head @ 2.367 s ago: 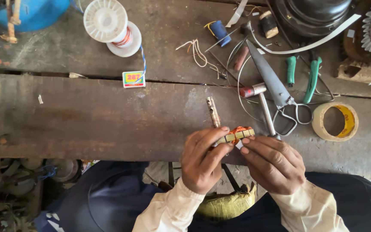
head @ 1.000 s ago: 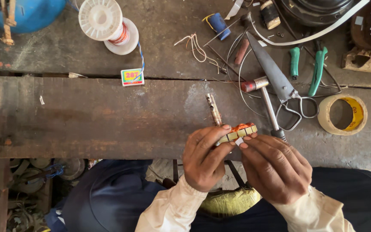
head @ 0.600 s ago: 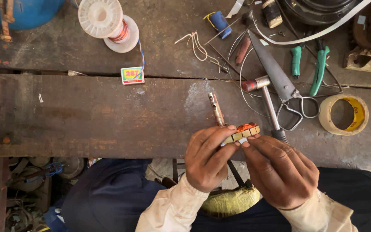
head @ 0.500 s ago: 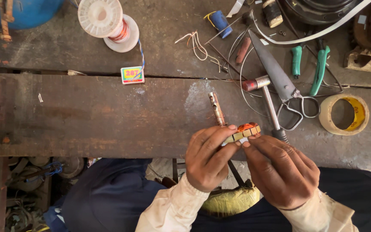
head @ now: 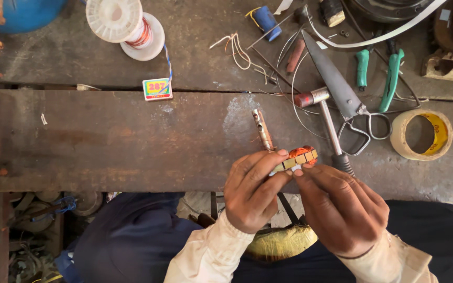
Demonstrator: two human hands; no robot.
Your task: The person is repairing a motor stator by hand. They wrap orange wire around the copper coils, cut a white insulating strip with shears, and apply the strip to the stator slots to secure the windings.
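Both hands meet over the near edge of a worn wooden workbench (head: 121, 141). My left hand (head: 251, 191) and my right hand (head: 342, 209) pinch a small motor armature (head: 299, 158) between their fingertips; it has copper windings and a segmented yellowish band. The left fingers grip its left end, the right fingers its lower right side. A thin metal shaft (head: 263, 129) lies on the bench just beyond my left fingers. Whether it is joined to the armature cannot be told.
A small hammer (head: 323, 118), large scissors (head: 342, 89), green-handled pliers (head: 389, 71) and a tape roll (head: 421, 134) lie right of the hands. A white wire spool (head: 127, 26), a matchbox (head: 157, 88), loose wires (head: 237, 47) and a blue bobbin (head: 266, 21) sit farther back.
The hands and the armature have stayed in nearly the same place, with only slight finger shifts on the part. The view has drifted a little.
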